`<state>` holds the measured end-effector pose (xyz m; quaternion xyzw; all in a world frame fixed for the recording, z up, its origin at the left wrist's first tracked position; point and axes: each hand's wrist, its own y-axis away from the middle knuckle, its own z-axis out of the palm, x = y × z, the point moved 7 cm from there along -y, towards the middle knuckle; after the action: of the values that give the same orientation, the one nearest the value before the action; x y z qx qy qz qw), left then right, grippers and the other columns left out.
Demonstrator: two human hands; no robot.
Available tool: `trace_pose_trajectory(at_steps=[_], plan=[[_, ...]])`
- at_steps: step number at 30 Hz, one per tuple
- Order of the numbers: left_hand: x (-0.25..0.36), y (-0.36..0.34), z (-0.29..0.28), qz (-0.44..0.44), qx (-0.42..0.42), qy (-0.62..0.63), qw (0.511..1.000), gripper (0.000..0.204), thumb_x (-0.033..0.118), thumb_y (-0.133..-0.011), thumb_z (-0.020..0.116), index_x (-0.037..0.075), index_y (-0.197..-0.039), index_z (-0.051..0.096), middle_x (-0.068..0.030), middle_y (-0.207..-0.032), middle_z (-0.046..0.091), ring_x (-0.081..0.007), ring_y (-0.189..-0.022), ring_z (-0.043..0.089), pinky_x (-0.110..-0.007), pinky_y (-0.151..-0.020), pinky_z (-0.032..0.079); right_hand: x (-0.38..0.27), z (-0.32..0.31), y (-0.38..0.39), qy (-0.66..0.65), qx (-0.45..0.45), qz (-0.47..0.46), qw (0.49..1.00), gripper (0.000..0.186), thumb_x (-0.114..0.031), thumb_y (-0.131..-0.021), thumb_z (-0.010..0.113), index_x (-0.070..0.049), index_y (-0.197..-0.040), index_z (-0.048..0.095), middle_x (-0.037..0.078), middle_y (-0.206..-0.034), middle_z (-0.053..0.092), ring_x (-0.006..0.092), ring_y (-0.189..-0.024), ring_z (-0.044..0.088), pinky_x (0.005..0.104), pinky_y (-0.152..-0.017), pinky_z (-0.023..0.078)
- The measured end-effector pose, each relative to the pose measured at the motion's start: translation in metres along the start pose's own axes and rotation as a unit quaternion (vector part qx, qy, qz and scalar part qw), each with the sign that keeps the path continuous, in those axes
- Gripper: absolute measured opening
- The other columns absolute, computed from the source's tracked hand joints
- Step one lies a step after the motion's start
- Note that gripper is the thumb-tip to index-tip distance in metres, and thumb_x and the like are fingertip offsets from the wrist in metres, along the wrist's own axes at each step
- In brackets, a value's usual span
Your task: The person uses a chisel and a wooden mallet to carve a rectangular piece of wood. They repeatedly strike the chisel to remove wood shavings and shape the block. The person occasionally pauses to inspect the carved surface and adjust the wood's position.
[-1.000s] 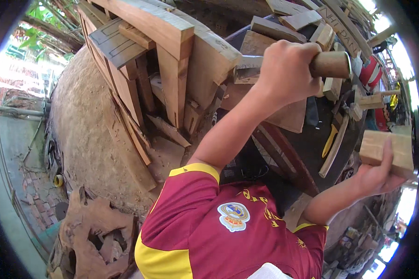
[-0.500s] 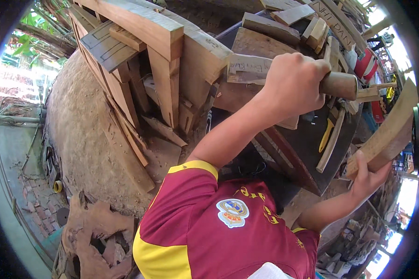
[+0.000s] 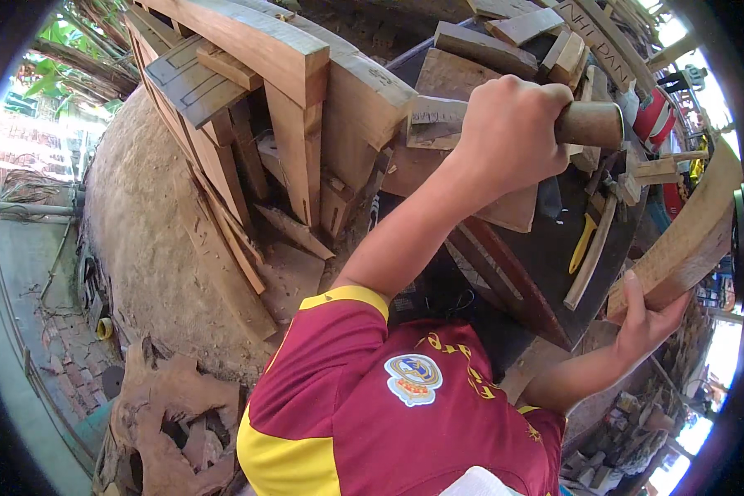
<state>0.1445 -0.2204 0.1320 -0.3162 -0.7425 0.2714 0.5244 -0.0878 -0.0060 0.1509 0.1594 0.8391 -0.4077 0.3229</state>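
Closest of all is the person's dark red shirt (image 3: 339, 397), with yellow bands at the ends of its sleeves. The left hand (image 3: 512, 124) is up in front, and its fingers are curled in a tight fist around a round piece of wood (image 3: 589, 125). One end of it pokes out on the right side of the fist. The right hand (image 3: 649, 322) is lower, over at the right, and it holds a curved piece of wood (image 3: 686, 223) by its bottom end. The thumb lies flat on the wood, but I cannot tell how all the other fingers sit. The two pieces are apart. Under the hands is a black table (image 3: 547, 258). On it lie a tool with a yellow handle (image 3: 584, 244) and a thin wooden stick (image 3: 590, 260), side by side. Past the left arm are big wooden beams (image 3: 296, 140), then bumpy brown ground (image 3: 136, 215). Farthest away, in the top left corner, are green leaves (image 3: 51, 70).
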Motion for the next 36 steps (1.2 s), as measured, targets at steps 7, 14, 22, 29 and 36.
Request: trace_pose_trajectory(at_steps=[7, 14, 22, 29, 36], plan=[[-0.002, -0.007, -0.001, -0.018, -0.011, -0.003, 1.0, 0.018, 0.017, -0.059, 0.07, 0.006, -0.072, 0.063, -0.0182, -0.067, 0.061, -0.0395, -0.071, 0.062, -0.045, -0.066, 0.052, -0.011, -0.003, -0.021, -0.118, 0.161, 0.034, 0.979, 0.073, -0.007, -0.068, 0.083, 0.005, -0.13, 0.046, 0.019, -0.126, 0.054, 0.0278, -0.109, 0.057, 0.0407, -0.095, 0.047], [-0.025, 0.0, 0.011, -0.072, -0.075, -0.058, 0.993, 0.014, 0.016, -0.062, 0.067, 0.007, -0.072, 0.064, -0.0189, -0.07, 0.063, -0.0408, -0.072, 0.062, -0.046, -0.067, 0.052, -0.045, 0.074, 0.01, 0.252, -0.091, -0.205, 0.941, 0.057, -0.006, -0.074, 0.075, 0.006, -0.124, 0.05, 0.018, -0.116, 0.06, 0.0273, -0.104, 0.06, 0.0395, -0.092, 0.048], [-0.006, 0.014, 0.029, -0.085, -0.103, -0.013, 0.991, 0.012, 0.014, -0.063, 0.066, 0.007, -0.073, 0.066, -0.0208, -0.068, 0.062, -0.0406, -0.069, 0.063, -0.047, -0.068, 0.053, 0.025, -0.001, -0.002, 0.042, -0.052, -0.003, 0.998, 0.072, -0.004, -0.073, 0.076, 0.007, -0.135, 0.042, 0.019, -0.127, 0.054, 0.026, -0.117, 0.052, 0.0382, -0.101, 0.04], [0.02, 0.041, 0.039, -0.047, -0.243, -0.008, 0.969, 0.011, 0.013, -0.063, 0.066, 0.007, -0.072, 0.065, -0.0185, -0.069, 0.064, -0.0393, -0.069, 0.065, -0.047, -0.067, 0.053, 0.037, 0.017, 0.032, -0.002, -0.062, 0.045, 0.997, 0.084, -0.012, -0.066, 0.084, 0.007, -0.136, 0.042, 0.02, -0.131, 0.051, 0.0294, -0.12, 0.05, 0.0405, -0.103, 0.038], [0.001, 0.116, 0.035, -0.087, -0.422, -0.041, 0.902, 0.021, 0.011, -0.061, 0.068, 0.007, -0.082, 0.068, -0.0183, -0.077, 0.067, -0.0372, -0.078, 0.066, -0.047, -0.072, 0.052, 0.06, 0.046, 0.106, 0.019, -0.153, 0.2, 0.967, 0.07, -0.008, -0.067, 0.079, 0.003, -0.128, 0.048, 0.013, -0.11, 0.061, 0.0218, -0.103, 0.059, 0.0348, -0.092, 0.046]])
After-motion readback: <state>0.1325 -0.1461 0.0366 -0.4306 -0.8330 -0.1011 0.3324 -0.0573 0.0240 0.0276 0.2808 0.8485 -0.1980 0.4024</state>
